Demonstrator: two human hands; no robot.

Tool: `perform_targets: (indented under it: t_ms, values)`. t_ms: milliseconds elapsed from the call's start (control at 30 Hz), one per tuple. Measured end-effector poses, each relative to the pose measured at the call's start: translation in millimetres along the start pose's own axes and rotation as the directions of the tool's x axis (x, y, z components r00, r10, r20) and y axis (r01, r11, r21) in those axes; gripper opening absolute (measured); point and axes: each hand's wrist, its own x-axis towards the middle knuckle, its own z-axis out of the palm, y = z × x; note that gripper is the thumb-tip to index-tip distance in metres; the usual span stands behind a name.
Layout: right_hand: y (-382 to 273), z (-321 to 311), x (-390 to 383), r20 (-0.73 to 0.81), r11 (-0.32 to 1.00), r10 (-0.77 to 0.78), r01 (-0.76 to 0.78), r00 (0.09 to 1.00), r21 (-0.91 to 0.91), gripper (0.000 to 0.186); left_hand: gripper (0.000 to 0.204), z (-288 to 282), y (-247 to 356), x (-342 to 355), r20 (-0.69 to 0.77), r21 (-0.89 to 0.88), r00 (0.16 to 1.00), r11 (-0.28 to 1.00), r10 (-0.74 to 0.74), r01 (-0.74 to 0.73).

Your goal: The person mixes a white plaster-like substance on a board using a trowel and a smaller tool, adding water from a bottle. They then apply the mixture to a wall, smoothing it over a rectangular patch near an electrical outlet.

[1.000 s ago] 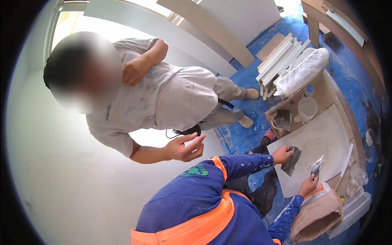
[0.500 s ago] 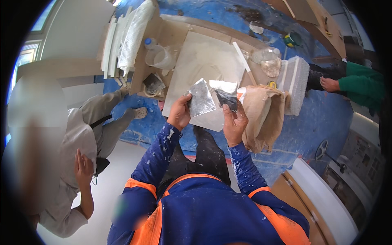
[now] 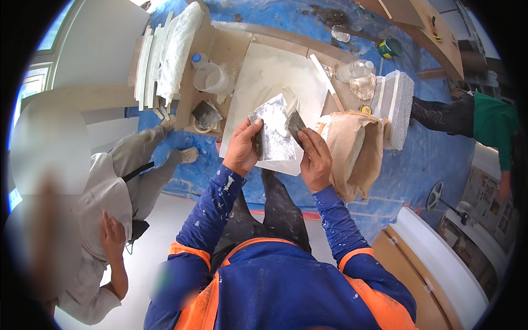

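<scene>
My left hand [image 3: 242,147] is closed on a thin, square metal scraper [image 3: 279,144], its face smeared with white paste. My right hand [image 3: 315,159] grips a second, darker metal scraper [image 3: 296,124], tilted almost edge-on against the right side of the first one. White paste clings around where the two meet. Both are held above a pale board [image 3: 247,82] that carries a patch of white powder or paste, partly hidden by the scrapers.
Left of the board stand a clear plastic tub [image 3: 213,82] and a dark square plate [image 3: 207,114] on a round container. To the right are a plastic bottle [image 3: 355,70], an open paper sack [image 3: 355,154] and a wrapped stack [image 3: 393,110]. People stand at left and right.
My right scraper has turned from face-up to nearly edge-on and moved left against the left one. White paste now shows on the left scraper. The person at right has lowered an arm.
</scene>
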Motion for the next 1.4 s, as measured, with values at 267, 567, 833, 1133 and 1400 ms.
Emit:
perform_targets:
  t_ms: [267, 567, 833, 1133, 1400]
  values:
    - [12, -11, -13, -0.108, 0.793, 0.521, -0.433, 0.847, 0.428, 0.021, 0.03, -30, 17, 18, 0.023, 0.1, 0.983, 0.978, 0.181, -0.182]
    - [-4, 21, -49, 0.36, 0.07, 0.746, -0.604, 0.56, 0.794, 0.01, 0.028, -24, -7, 27, 0.091, 0.203, 0.981, 0.962, 0.169, -0.185]
    - [20, 47, -17, 0.39, -0.109, 0.764, -0.494, 0.514, 0.863, 0.012, 0.023, -45, -7, 38, 0.27, 0.845, 0.961, 0.463, 0.06, -0.266]
    - [63, 52, -5, 0.086, 0.332, 0.825, -0.601, 0.559, 0.727, 0.015, 0.016, -61, -11, 49, 0.22, 0.946, 0.884, 0.133, 0.413, -0.297]
    - [55, 81, -11, -0.058, 0.72, 0.684, -0.661, 0.727, 0.213, 0.02, 0.024, -19, -80, 60, 0.526, 0.848, 0.781, -0.27, 0.336, -0.455]
